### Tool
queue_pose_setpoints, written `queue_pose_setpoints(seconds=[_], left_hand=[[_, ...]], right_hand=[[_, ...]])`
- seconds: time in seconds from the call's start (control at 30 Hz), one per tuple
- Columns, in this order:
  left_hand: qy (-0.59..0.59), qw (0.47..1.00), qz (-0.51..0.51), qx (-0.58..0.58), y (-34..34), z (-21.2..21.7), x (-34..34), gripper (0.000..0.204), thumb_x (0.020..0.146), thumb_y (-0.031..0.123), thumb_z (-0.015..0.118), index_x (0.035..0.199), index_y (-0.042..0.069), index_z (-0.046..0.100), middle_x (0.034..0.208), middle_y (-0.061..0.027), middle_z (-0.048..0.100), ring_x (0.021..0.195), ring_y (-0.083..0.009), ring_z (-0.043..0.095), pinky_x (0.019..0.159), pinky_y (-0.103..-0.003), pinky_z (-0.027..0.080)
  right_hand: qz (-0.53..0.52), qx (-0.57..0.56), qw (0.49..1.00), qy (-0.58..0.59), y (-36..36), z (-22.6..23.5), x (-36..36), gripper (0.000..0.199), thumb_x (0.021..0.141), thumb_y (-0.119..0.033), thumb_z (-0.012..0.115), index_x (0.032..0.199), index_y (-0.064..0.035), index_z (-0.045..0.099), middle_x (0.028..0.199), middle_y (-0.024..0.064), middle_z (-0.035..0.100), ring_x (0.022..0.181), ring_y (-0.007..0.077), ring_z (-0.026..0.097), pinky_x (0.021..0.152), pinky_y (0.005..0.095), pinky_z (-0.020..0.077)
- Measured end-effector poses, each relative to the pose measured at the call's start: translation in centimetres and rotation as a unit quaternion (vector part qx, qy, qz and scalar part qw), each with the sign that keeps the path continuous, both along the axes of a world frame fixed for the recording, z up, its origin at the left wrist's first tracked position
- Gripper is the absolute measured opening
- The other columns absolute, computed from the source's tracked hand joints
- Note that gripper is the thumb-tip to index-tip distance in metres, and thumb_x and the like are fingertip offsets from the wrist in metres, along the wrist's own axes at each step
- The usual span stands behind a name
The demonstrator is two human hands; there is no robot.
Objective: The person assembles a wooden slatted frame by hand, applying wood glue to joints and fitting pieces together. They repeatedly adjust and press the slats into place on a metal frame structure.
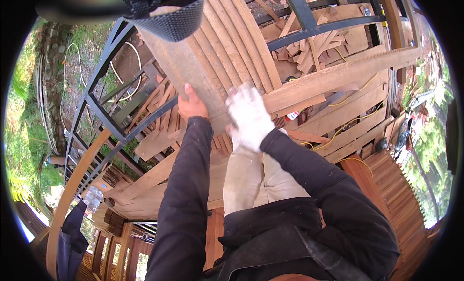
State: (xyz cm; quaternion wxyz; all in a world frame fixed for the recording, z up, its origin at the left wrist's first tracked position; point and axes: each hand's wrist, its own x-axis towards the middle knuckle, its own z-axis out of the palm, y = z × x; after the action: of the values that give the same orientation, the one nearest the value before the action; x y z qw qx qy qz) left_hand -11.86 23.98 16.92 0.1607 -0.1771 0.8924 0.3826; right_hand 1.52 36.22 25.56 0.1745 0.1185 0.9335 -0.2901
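Note:
Several long wooden boards lie side by side in front of me, a wide board [179,58] on the left and narrower strips [232,39] to its right. My left hand [193,106], bare, grips the left edge of the wide board near its close end, thumb on top and the other fingers mostly hidden. In a white glove, my right hand [247,117] is over the near ends of the strips. Motion smears its fingers, so their hold is unclear. A long plank [338,77] stretches from beside the glove toward the upper right.
A dark metal frame [108,119] curves along the left, with more bars [319,30] at the upper right. Wood offcuts [311,53] lie piled behind the plank. A yellow cord [333,137] crosses boards on the right. Decking [406,208] spreads lower right; dark cloth [72,242] hangs lower left.

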Motion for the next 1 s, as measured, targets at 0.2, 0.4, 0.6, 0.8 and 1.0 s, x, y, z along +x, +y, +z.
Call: queue_pose_setpoints(seconds=[0.2,0.4,0.6,0.8,1.0], left_hand=[[0.033,0.998,-0.004,0.045,-0.4,-0.7,0.1,0.063,0.102,0.050,0.059,0.127,-0.007,0.068,0.114,-0.0251,0.075,0.101,-0.0344,0.073,0.091,-0.041,0.055],[0.009,0.999,-0.014,0.033,-0.5,-0.6,0.1,0.064,0.102,0.051,0.058,0.127,-0.007,0.068,0.114,-0.0255,0.074,0.102,-0.0350,0.073,0.092,-0.041,0.055],[0.018,1.000,-0.023,0.005,-0.7,-1.0,0.0,0.066,0.103,0.053,0.056,0.127,-0.008,0.067,0.112,-0.0253,0.074,0.099,-0.0347,0.073,0.090,-0.040,0.055],[-0.010,1.000,-0.008,0.023,-0.7,-1.1,0.0,0.066,0.103,0.053,0.056,0.128,-0.007,0.067,0.114,-0.0253,0.074,0.102,-0.0343,0.072,0.091,-0.040,0.054],[0.006,0.999,-0.006,0.048,-0.6,-0.9,0.0,0.068,0.101,0.054,0.058,0.129,-0.007,0.067,0.114,-0.0242,0.074,0.103,-0.0333,0.072,0.092,-0.040,0.054]], right_hand=[[-0.075,-0.025,0.997,0.001,-1.8,1.0,1.9,0.071,0.081,-0.030,0.073,0.140,0.0038,0.054,0.147,0.0235,0.053,0.148,0.0405,0.038,0.126,0.0585,0.0206],[-0.001,-0.137,0.990,0.019,-2.8,0.9,0.9,0.071,0.084,-0.038,0.070,0.139,0.0055,0.056,0.154,0.0359,0.043,0.152,0.0507,0.029,0.127,0.0600,0.0172],[-0.152,0.050,0.987,-0.014,-2.7,-0.1,1.7,0.076,0.091,-0.037,0.065,0.149,0.0073,0.047,0.159,0.0295,0.041,0.154,0.0454,0.028,0.127,0.0613,0.0146],[-0.084,-0.073,0.994,0.019,-3.6,-0.6,3.5,0.062,0.089,-0.032,0.067,0.140,0.0042,0.059,0.155,0.0249,0.048,0.153,0.0392,0.034,0.126,0.0641,0.0166],[-0.053,-0.005,0.994,0.096,-1.7,0.1,5.0,0.045,0.087,-0.026,0.067,0.123,0.0001,0.068,0.136,0.0201,0.063,0.137,0.0350,0.051,0.118,0.0552,0.0334]])
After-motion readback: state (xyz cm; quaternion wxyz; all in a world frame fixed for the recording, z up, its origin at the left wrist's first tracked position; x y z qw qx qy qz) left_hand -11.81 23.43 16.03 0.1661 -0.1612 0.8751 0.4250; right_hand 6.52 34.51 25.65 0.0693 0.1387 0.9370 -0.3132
